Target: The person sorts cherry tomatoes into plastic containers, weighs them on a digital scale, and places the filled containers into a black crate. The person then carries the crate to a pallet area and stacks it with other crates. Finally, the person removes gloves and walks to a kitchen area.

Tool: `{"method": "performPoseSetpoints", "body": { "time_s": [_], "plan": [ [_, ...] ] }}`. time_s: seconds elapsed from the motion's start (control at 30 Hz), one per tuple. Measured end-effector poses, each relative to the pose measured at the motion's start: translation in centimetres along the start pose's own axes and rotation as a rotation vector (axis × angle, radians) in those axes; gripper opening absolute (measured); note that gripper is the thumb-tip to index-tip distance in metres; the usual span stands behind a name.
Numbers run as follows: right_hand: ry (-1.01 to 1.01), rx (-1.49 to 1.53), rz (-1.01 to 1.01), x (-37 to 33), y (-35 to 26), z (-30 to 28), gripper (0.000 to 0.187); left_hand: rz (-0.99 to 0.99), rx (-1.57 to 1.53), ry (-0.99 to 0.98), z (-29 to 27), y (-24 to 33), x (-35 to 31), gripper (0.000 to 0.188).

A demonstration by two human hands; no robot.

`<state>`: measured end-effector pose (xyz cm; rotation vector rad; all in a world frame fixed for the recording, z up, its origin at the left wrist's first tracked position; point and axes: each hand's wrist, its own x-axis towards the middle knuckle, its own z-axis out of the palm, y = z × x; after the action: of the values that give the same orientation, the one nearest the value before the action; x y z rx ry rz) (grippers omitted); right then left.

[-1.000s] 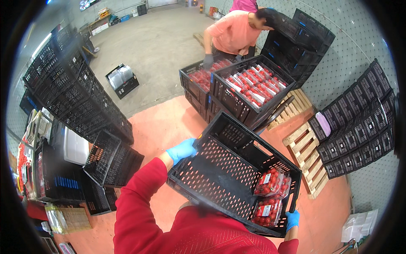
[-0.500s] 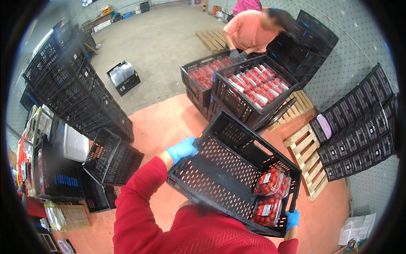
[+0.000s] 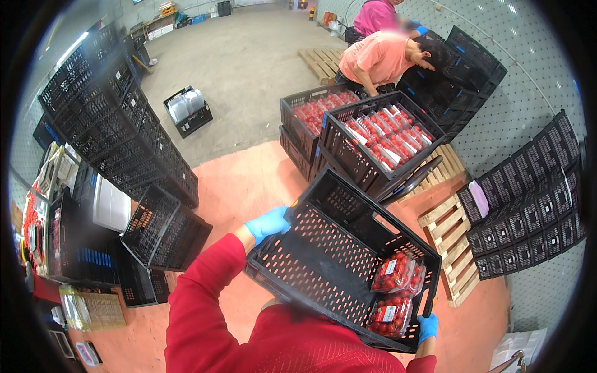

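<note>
The grip is clamped on the crate at 2 ends, left hand and right hand; levelling it should keep the punnets from sliding.

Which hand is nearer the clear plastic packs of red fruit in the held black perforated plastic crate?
Right. The blue-gloved right hand holds the right end of the crate, beside the packs; the blue-gloved left hand holds the left end, farther off.

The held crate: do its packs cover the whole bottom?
No, the packs lie only at the right end of the crate, and its slotted bottom shows elsewhere.
</note>
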<state>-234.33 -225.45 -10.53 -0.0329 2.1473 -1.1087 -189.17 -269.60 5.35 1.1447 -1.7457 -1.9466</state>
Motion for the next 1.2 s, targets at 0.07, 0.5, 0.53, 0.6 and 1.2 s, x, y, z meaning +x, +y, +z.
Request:
{"method": "performPoseSetpoints", "body": {
  "time_s": [0.07,0.5,0.53,0.6,1.2],
  "plan": [
    [-0.007,0.012,0.035,-0.4,-0.7,0.0,0.015,-0.002,-0.028,0.003,0.3,0.0,0.0,0.039],
    [-0.045,-0.082,-0.021,-3.6,-5.0,1.6,0.013,0.039,-0.058,-0.007,-0.8,-1.3,0.2,0.031],
    [-0.097,-0.05,-0.031,-3.9,-5.0,1.7,0.013,0.002,-0.047,0.024,-0.9,-1.3,-0.1,0.031],
    [-0.053,-0.102,-0.064,-3.8,-5.0,1.6,0.013,0.0,-0.049,0.025,-0.8,-1.2,-0.3,0.031],
    [-0.047,-0.069,-0.01,-4.2,-5.1,0.0,0.017,-0.039,-0.043,0.042,1.5,-0.8,-3.1,0.036]
  ]
}}
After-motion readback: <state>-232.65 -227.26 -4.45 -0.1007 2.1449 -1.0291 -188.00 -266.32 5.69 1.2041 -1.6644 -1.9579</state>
